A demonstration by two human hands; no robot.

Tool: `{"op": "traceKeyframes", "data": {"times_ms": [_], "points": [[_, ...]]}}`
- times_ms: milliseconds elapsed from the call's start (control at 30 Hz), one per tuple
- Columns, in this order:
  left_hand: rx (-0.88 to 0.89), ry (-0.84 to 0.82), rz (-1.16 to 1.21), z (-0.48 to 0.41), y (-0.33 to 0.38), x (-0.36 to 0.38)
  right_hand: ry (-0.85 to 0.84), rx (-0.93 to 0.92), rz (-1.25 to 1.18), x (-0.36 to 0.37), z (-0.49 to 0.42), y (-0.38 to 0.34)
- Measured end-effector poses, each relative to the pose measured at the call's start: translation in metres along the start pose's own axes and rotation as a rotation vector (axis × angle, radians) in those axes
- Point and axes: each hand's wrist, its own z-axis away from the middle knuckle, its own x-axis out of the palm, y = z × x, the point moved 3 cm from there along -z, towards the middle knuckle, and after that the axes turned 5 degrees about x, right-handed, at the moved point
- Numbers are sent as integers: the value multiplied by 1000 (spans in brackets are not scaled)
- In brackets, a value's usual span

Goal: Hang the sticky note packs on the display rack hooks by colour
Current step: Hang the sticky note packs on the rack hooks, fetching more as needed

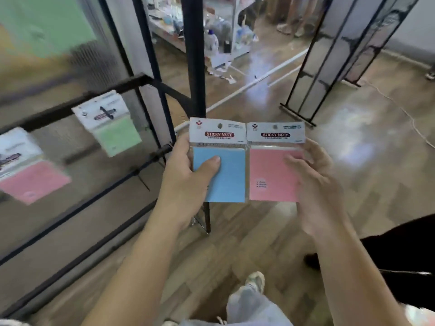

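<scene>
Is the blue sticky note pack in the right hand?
No, the left hand grips the blue pack; the right hand grips the pink pack.

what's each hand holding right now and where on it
The left hand grips the blue sticky note pack by its left edge, thumb pressed on the front. The right hand holds the pink sticky note pack by its right edge.

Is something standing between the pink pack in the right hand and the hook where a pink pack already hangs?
Yes. The left hand holding the blue pack lies directly between the held pink pack and the hanging pink pack on the rack; beyond that, nothing visible blocks the way.
</scene>
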Motion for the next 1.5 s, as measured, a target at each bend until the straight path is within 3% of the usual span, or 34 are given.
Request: {"op": "traceKeyframes", "data": {"times_ms": [233, 567, 1200, 1500], "points": [[-48, -73, 2, -62, -21, 125, 110, 21, 9, -105, -88, -15], [-66, -147, -10, -167, -39, 247, 198, 55, -29, -199, -201, -35], [-35, -472, 75, -501, -64, 515, 476, -15, -6, -346, -532, -119], [-23, -501, 84, -622, -80, 690, 513, -62, -80, -477, -689, -151]]}}
